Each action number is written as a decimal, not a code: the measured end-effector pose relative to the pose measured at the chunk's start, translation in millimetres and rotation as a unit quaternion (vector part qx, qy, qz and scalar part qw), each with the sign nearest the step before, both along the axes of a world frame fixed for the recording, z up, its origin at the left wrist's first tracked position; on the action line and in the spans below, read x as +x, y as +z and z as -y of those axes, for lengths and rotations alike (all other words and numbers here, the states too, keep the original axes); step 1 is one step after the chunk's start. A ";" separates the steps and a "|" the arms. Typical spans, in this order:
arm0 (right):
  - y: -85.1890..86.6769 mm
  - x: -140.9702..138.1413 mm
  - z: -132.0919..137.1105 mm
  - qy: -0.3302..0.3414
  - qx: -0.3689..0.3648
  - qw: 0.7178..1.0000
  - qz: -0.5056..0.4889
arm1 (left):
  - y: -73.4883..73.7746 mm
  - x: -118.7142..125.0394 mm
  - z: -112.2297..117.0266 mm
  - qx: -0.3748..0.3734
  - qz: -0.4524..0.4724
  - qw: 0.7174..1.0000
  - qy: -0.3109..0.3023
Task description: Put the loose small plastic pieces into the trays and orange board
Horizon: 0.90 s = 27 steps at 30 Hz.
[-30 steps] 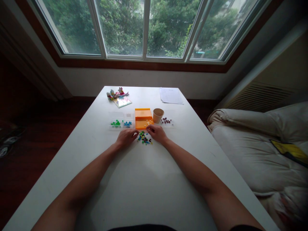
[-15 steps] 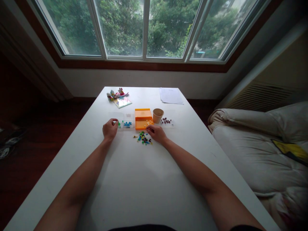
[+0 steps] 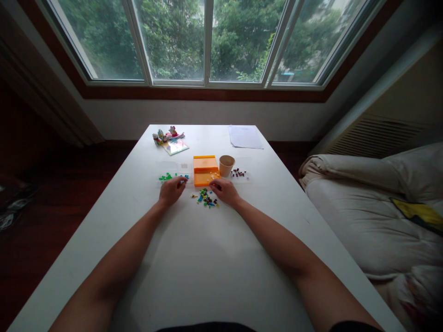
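Note:
My left hand [image 3: 172,190] is at the front of the left clear plastic box [image 3: 180,167], fingertips pinched together beside small blue pieces [image 3: 186,177]; whatever the pinch holds is too small to make out. Green pieces [image 3: 167,176] lie in the same box, farther left. My right hand [image 3: 224,190] rests by the front right corner of the orange box [image 3: 200,177], thumb and fingers closed, and what is in them is hidden. Pale small pieces lie in the orange box's right side. Between my hands, a mixed pile of small coloured toy bricks [image 3: 206,198] lies on the white table [image 3: 211,258].
Right of the orange box stand a brown paper cup [image 3: 227,165] and a clear box with dark red pieces [image 3: 238,173]. Farther back are small toy figures [image 3: 168,135], a shiny booklet [image 3: 176,146] and paper sheets [image 3: 245,137]. A sofa [image 3: 363,207] flanks the table's right side.
My left hand has moved right, from the green pieces to the blue ones, so the green pieces now show. My right hand has stayed by the orange box's corner.

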State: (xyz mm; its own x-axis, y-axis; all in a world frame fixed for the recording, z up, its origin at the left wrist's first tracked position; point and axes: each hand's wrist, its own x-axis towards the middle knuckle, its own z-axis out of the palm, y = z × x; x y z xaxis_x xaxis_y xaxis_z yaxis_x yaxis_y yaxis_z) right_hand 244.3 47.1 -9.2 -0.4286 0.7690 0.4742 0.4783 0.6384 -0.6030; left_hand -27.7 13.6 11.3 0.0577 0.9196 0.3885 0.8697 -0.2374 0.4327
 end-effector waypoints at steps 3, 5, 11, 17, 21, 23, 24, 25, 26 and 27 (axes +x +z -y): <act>-0.8 0.1 -0.6 0.000 -0.001 1.000 0.000 | 0.3 14.3 6.7 -0.030 -0.044 0.991 -0.126; -1.3 0.3 -1.0 0.001 0.000 1.000 0.000 | 0.5 21.4 11.4 -0.049 -0.065 0.980 -0.184; -2.8 1.1 -1.5 -0.002 -0.002 1.000 0.001 | -2.4 26.9 16.7 -0.065 -0.088 0.963 -0.246; -4.6 0.9 -2.2 -0.002 0.002 1.000 -0.006 | -11.9 22.1 11.1 -0.051 -0.078 0.960 -0.264; -4.5 1.0 -2.5 -0.001 0.004 1.000 -0.008 | -13.8 20.5 9.9 -0.053 -0.075 0.959 -0.268; -4.2 1.1 -2.6 -0.001 0.003 1.000 -0.007 | -13.7 20.2 9.9 -0.054 -0.072 0.960 -0.266; -4.2 1.2 -2.7 -0.001 0.003 1.000 -0.006 | -13.7 20.1 9.9 -0.054 -0.071 0.960 -0.264; -4.1 1.2 -2.7 -0.001 0.003 1.000 -0.006 | -13.7 20.0 10.0 -0.054 -0.069 0.961 -0.262; -4.0 1.2 -2.7 -0.001 0.003 1.000 -0.005 | -13.8 20.0 10.1 -0.054 -0.067 0.962 -0.259; -4.0 1.1 -2.7 -0.001 0.003 1.000 -0.004 | -13.9 19.9 10.2 -0.054 -0.066 0.963 -0.256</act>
